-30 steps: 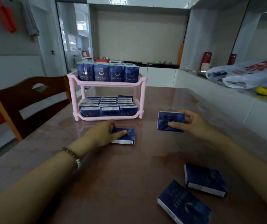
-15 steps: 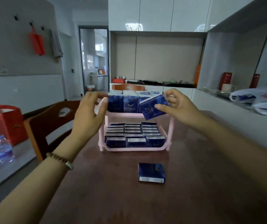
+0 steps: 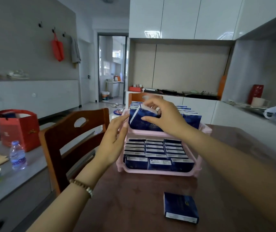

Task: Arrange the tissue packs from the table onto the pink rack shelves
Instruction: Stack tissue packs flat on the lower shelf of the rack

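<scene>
Held pack [image 3: 141, 115]: pinched, tilted, by the right hand [image 3: 164, 118] at the pink rack [image 3: 159, 172] top-left corner, to be slotted upright.
Left hand [image 3: 114, 136]: fingers straight beside it, seemingly as a guide.
Spare pack [image 3: 180, 207]: left flat on the table [image 3: 125, 208].

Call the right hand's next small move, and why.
Probably tip the tissue pack upright and seat it at the front left of the top shelf, then let go. The right hand has it in its grip, tilted, white end raised above the neighbouring packs. The left hand, fingers straight, is at that corner beside it. One loose pack waits on the table.
</scene>
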Demonstrator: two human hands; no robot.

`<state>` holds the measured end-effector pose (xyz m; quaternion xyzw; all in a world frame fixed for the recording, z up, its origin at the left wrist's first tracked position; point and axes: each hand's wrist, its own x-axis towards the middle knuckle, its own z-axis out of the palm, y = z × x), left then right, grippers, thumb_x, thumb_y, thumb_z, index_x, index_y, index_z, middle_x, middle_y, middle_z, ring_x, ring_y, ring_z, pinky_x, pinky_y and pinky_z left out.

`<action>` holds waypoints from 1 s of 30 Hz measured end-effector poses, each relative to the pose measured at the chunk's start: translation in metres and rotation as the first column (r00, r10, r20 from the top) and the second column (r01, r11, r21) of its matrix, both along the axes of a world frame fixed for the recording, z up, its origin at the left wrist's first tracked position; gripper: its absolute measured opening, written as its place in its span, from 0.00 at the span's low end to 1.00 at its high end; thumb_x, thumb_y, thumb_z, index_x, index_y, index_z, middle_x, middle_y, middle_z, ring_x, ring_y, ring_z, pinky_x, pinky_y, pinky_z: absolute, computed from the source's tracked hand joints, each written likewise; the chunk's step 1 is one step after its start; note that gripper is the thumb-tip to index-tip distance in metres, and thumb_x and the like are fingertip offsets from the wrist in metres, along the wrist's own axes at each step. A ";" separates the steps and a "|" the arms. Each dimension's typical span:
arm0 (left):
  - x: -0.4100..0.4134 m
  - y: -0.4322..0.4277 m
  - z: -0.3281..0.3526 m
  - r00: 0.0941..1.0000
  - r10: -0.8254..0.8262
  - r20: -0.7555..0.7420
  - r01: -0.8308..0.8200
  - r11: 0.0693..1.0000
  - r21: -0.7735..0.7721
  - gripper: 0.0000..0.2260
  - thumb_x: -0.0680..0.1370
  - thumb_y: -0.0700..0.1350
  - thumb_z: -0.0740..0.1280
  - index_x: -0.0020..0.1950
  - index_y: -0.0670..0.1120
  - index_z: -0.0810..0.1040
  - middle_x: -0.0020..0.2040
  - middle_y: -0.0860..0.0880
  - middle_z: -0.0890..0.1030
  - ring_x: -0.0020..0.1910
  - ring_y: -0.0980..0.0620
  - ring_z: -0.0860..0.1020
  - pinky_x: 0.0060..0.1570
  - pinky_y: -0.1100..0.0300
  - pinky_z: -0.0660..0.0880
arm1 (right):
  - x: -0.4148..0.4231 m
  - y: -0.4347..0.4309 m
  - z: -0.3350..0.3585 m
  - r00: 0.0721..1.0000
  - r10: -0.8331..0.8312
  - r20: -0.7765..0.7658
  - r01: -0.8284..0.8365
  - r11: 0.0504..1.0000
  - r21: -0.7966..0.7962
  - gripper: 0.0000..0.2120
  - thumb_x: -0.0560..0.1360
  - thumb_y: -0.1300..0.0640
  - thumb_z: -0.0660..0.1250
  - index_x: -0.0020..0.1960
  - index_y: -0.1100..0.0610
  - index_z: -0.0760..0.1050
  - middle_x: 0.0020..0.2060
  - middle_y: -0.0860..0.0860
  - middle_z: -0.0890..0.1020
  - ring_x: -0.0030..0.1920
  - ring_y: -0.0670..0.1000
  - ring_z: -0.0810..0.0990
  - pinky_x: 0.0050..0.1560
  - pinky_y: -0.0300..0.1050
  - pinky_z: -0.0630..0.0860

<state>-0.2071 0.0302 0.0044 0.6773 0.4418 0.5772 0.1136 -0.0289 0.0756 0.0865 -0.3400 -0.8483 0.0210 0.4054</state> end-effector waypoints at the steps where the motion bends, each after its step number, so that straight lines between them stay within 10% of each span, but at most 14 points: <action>1: 0.001 0.000 0.000 1.000 -0.004 -0.005 0.004 1.000 -0.008 0.20 0.79 0.56 0.52 0.70 0.56 0.67 0.65 0.58 0.68 0.65 0.64 0.67 0.60 0.78 0.62 | -0.002 0.002 -0.002 0.999 -0.026 0.040 0.024 0.998 0.054 0.17 0.69 0.54 0.73 0.57 0.52 0.76 0.55 0.49 0.79 0.55 0.50 0.74 0.52 0.45 0.72; 17: 0.003 0.009 -0.003 0.991 0.078 -0.105 -0.081 0.997 -0.019 0.27 0.77 0.64 0.49 0.75 0.57 0.59 0.72 0.56 0.64 0.71 0.58 0.62 0.70 0.49 0.65 | -0.003 0.014 -0.015 0.974 -0.166 0.155 0.115 0.949 0.294 0.14 0.78 0.49 0.62 0.61 0.52 0.77 0.60 0.48 0.78 0.65 0.49 0.71 0.69 0.44 0.53; 30: 0.015 -0.016 0.016 0.932 0.301 -0.201 -0.258 0.942 0.213 0.24 0.78 0.59 0.50 0.69 0.50 0.68 0.67 0.52 0.69 0.65 0.63 0.59 0.64 0.64 0.57 | 0.025 -0.013 -0.012 0.988 -0.051 0.144 0.034 0.993 0.116 0.17 0.78 0.51 0.61 0.66 0.49 0.72 0.67 0.47 0.71 0.69 0.46 0.65 0.69 0.44 0.58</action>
